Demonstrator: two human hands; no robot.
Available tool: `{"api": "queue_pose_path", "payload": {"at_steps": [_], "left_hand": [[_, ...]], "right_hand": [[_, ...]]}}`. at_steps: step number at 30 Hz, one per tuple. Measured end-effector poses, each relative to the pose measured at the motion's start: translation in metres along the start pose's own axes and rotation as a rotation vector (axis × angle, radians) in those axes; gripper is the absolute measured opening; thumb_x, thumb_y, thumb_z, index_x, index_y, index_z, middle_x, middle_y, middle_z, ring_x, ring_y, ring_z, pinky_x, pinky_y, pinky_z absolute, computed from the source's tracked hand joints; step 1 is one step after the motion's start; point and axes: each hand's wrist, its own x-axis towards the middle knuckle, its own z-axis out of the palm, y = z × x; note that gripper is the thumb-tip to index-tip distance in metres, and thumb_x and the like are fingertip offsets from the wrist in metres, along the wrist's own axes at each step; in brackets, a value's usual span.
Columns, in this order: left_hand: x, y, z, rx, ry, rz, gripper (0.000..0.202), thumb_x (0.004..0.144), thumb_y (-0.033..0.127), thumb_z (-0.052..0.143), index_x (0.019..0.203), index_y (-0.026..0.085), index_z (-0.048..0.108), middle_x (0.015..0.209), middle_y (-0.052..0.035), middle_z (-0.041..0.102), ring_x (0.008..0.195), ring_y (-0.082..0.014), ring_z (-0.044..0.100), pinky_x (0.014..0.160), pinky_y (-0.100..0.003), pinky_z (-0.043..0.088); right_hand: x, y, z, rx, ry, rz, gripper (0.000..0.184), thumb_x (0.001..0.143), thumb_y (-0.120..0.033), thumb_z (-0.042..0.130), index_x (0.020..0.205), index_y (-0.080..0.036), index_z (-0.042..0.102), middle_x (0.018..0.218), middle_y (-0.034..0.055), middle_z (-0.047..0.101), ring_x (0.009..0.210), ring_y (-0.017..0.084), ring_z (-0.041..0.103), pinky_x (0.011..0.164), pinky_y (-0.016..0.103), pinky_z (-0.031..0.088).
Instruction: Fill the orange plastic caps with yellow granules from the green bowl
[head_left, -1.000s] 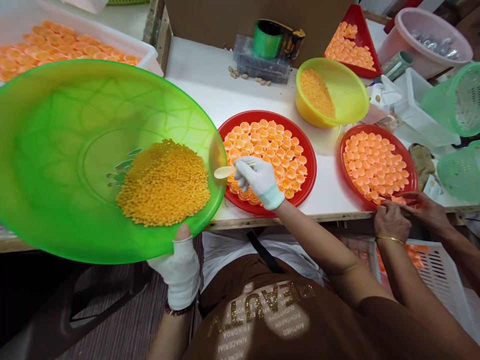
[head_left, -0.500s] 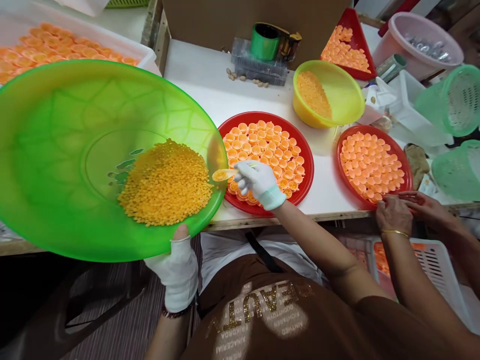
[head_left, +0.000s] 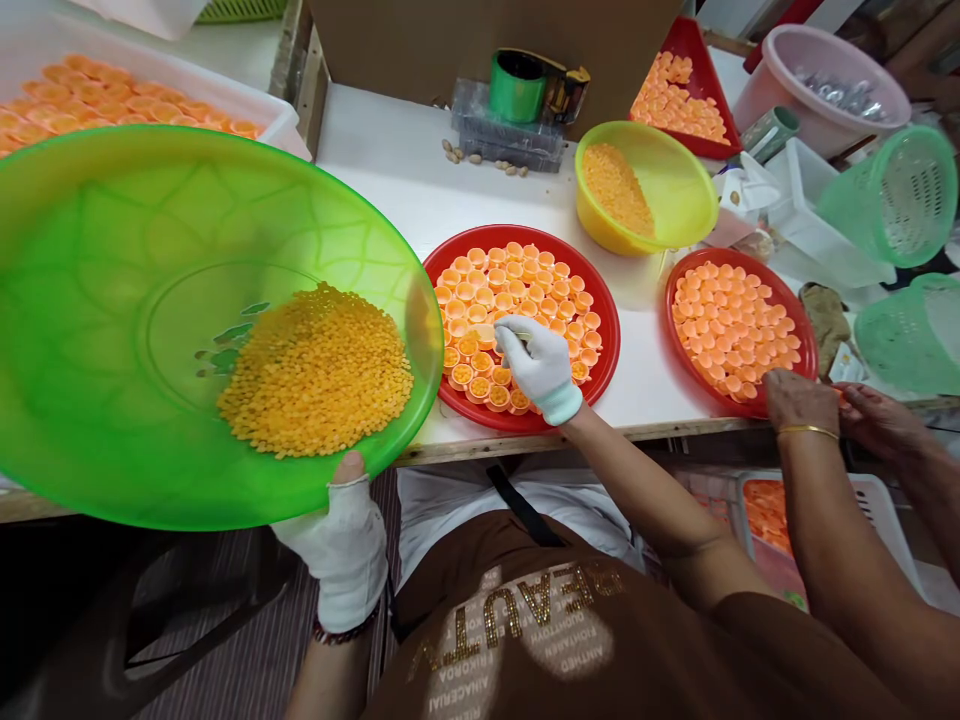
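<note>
My left hand (head_left: 337,545), in a white glove with the thumb bare, grips the near rim of a big green basin (head_left: 90,300). A heap of small yellow beads (head_left: 319,375) lies at the basin's right side. My right hand (head_left: 536,365), also gloved, pinches a small spoon (head_left: 482,332) above a round red tray (head_left: 525,235). The spoon's handle is mostly hidden by the fingers. Many small orange cups (head_left: 530,268) stand in the tray. Those near its front left, such as one cup (head_left: 480,387), have yellow beads in them.
A yellow bowl (head_left: 686,190) with more beads stands behind. To the right, a co-worker's hands (head_left: 802,400) are beside a second red tray (head_left: 808,335) of orange cups. A white bin (head_left: 281,125) lies behind the basin; green tape (head_left: 517,88) rests on a grey box.
My right hand has moved the spoon from the basin's right rim to over the cups in the red tray. My left hand still holds the basin. The co-worker's hands have shifted slightly apart.
</note>
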Motion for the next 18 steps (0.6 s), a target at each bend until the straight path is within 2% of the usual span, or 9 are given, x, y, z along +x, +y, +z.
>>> {"api": "queue_pose_path", "payload": {"at_steps": [2,4,6,8,10,13,15,18], "left_hand": [[-0.001,-0.001,0.000,-0.007,0.017,0.009,0.062,0.072,0.035,0.085,0.127,0.017,0.063,0.125,-0.0108,0.072,0.119,-0.0282,0.068,0.114,-0.043,0.049],[-0.001,-0.001,0.001,-0.006,0.019,0.018,0.059,0.071,0.032,0.085,0.123,0.014,0.065,0.122,-0.0112,0.073,0.116,-0.0282,0.068,0.114,-0.044,0.049],[-0.002,-0.002,0.002,-0.005,0.005,0.047,0.052,0.072,0.031,0.084,0.118,0.014,0.066,0.121,-0.0114,0.073,0.115,-0.0285,0.069,0.114,-0.045,0.049],[-0.004,-0.003,0.002,0.017,-0.021,0.093,0.046,0.073,0.032,0.083,0.113,0.015,0.067,0.122,-0.0113,0.073,0.115,-0.0297,0.069,0.113,-0.047,0.049],[-0.007,-0.003,0.002,0.059,-0.040,0.118,0.048,0.075,0.034,0.082,0.118,0.017,0.066,0.125,-0.0113,0.072,0.120,-0.0318,0.067,0.115,-0.049,0.048],[-0.010,0.002,0.003,0.075,-0.062,0.093,0.057,0.078,0.038,0.080,0.130,0.021,0.062,0.133,-0.0116,0.068,0.130,-0.0325,0.062,0.117,-0.048,0.047],[-0.009,0.006,0.005,0.045,-0.057,0.043,0.059,0.078,0.038,0.081,0.132,0.023,0.062,0.136,-0.0122,0.067,0.131,-0.0315,0.062,0.116,-0.045,0.048],[-0.003,0.011,0.006,0.015,-0.019,-0.006,0.066,0.071,0.040,0.083,0.130,0.018,0.062,0.134,-0.0136,0.068,0.129,-0.0327,0.063,0.116,-0.048,0.048]], "right_hand": [[0.001,-0.011,0.003,0.113,0.025,0.109,0.021,0.096,-0.040,0.057,0.097,-0.022,0.068,0.075,-0.0002,0.065,0.059,0.012,0.061,0.056,0.025,0.051],[0.003,-0.021,0.010,0.199,-0.025,0.216,0.022,0.096,-0.041,0.057,0.097,-0.021,0.067,0.072,-0.0011,0.065,0.053,0.011,0.059,0.049,0.023,0.047],[0.004,-0.027,0.022,0.186,-0.106,0.228,0.019,0.095,-0.038,0.057,0.093,-0.021,0.067,0.070,-0.0018,0.065,0.053,0.010,0.059,0.048,0.022,0.047],[0.002,-0.028,0.037,0.122,-0.188,0.167,0.016,0.094,-0.033,0.059,0.087,-0.021,0.067,0.071,-0.0022,0.065,0.058,0.010,0.061,0.053,0.021,0.049],[-0.003,-0.026,0.052,0.119,-0.272,0.166,0.014,0.093,-0.030,0.059,0.086,-0.020,0.068,0.071,-0.0025,0.066,0.058,0.009,0.062,0.054,0.019,0.050],[-0.009,-0.022,0.067,0.291,-0.357,0.379,0.014,0.093,-0.032,0.060,0.093,-0.020,0.067,0.068,-0.0037,0.065,0.049,0.008,0.059,0.042,0.018,0.046],[-0.009,-0.020,0.067,0.422,-0.353,0.506,0.015,0.092,-0.034,0.061,0.093,-0.019,0.065,0.066,-0.0040,0.065,0.046,0.008,0.058,0.037,0.018,0.045],[-0.005,-0.018,0.050,0.556,-0.294,0.555,0.023,0.088,-0.040,0.068,0.089,-0.018,0.064,0.066,-0.0031,0.066,0.046,0.008,0.058,0.038,0.018,0.048]]}}
